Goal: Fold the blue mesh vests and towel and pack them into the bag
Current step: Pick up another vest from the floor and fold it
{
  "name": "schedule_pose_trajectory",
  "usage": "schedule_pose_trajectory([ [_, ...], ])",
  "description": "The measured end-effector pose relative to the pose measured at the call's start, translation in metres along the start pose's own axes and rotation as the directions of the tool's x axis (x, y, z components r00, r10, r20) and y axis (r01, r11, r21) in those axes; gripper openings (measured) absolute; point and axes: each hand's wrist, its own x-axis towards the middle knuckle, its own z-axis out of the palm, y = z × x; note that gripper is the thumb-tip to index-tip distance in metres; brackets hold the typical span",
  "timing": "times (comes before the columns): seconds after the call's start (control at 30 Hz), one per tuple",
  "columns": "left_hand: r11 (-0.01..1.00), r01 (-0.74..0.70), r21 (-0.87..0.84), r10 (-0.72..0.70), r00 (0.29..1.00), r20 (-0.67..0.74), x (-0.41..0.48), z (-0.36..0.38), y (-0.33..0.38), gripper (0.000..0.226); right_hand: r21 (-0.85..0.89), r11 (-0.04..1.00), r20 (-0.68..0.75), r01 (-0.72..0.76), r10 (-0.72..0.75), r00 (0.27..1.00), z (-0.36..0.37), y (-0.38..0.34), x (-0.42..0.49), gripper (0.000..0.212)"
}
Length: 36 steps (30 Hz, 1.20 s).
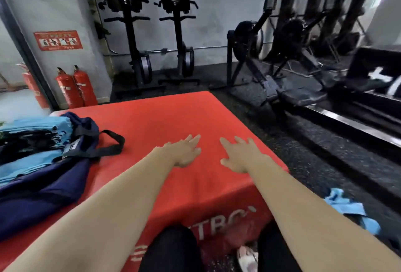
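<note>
Both hands were held flat and empty over a red padded box [152,119], the left hand [184,152] and the right hand [240,156] set side by side with fingers straight and spread; whether the palms touched the surface could not be told. A navy bag [43,189] was laid open at the box's left edge, with folded light blue fabric [32,163] stacked inside it. A crumpled light blue cloth [347,208] was seen on the dark floor right of the box, well apart from the bag. Two red fire extinguishers [76,89] and upright rowing machines [134,32] were ranged along the far wall.
</note>
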Motion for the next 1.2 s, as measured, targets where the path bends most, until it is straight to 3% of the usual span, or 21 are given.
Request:
schedule_pose_trajectory([
  [0.2,0.989,-0.136,0.062,0.136,0.991,0.016,0.026,0.005,0.1,0.058,0.085,0.988,-0.035,-0.129,0.132,0.991,0.017,0.087,-0.046,0.069],
  [0.67,0.895,-0.414,0.163,0.407,0.91,0.08,0.119,0.064,0.266,0.059,0.194,0.889,0.103,-0.414,0.401,0.91,0.114,0.262,-0.099,0.067],
  [0.87,0.866,-0.465,0.182,0.448,0.885,0.129,0.174,0.093,0.314,0.058,0.188,0.845,0.195,-0.501,0.468,0.862,0.162,0.323,-0.095,0.064],
  [1.2,0.836,-0.511,0.201,0.452,0.848,0.276,0.266,0.169,0.357,0.057,0.175,0.827,0.335,-0.534,0.46,0.822,0.267,0.373,-0.045,0.065],
])
